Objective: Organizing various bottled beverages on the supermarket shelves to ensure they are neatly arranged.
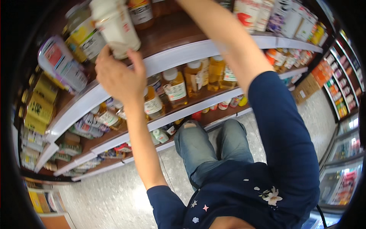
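Note:
My left hand (121, 77) is at the front edge of the upper shelf, its thumb and fingers around the base of a white plastic bottle (118, 31) with red marks. A lemon-labelled clear bottle (85, 34) stands just left of it, and an orange-labelled bottle (140, 13) just behind on the right. Farther left is a purple-and-white bottle (61, 64). My right forearm reaches up over the upper shelf, and my right hand is beyond the top edge, out of view. Cartons (248, 14) stand on the shelf to the right of that arm.
Lower shelves hold amber drink bottles (175, 88) with white caps and other packages. White shelf edges (177, 57) run across in front of me. A cardboard box (306, 88) sits on the floor at right. Glass-door coolers (343, 171) are at far right.

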### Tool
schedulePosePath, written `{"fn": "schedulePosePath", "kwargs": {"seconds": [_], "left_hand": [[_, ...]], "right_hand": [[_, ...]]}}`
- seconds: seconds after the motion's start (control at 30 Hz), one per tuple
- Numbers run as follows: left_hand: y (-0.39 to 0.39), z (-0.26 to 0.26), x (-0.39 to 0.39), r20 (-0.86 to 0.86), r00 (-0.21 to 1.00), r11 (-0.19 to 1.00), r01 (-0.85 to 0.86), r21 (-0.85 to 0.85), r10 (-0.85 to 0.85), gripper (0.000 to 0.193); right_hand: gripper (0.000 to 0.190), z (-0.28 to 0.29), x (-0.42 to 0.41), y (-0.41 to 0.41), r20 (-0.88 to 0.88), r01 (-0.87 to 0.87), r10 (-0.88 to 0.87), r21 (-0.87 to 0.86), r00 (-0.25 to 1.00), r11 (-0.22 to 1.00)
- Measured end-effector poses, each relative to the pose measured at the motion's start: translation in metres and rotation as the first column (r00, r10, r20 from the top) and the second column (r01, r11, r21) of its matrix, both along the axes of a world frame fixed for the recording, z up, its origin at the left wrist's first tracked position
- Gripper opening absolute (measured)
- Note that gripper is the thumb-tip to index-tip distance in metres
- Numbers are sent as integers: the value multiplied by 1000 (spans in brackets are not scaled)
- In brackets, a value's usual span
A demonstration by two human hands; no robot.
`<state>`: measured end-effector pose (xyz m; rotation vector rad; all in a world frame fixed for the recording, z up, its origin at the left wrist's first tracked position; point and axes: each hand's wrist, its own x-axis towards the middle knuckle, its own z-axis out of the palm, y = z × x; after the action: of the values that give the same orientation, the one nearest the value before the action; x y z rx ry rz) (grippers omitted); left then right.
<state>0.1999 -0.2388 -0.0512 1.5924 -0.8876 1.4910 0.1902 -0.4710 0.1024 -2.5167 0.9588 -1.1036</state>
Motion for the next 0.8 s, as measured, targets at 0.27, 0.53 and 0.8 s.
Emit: {"fn": "schedulePosePath", "kwargs": {"seconds": [0.27, 0.53, 0.8], "left_hand": [[-9, 6, -14, 4, 1000, 1000, -18, 13, 18, 41], [8, 3, -3, -77, 997, 996, -9, 85, 15, 44], [6, -5, -21, -20, 1000, 1000, -21, -10, 21, 44]], "right_hand": [[86, 3, -32, 21, 167, 383, -391, 81, 905, 920], [79, -24, -211, 58, 612, -359, 566, -438, 553, 824], [70, -147, -416, 38, 528, -347, 394, -191, 752, 918]]}}
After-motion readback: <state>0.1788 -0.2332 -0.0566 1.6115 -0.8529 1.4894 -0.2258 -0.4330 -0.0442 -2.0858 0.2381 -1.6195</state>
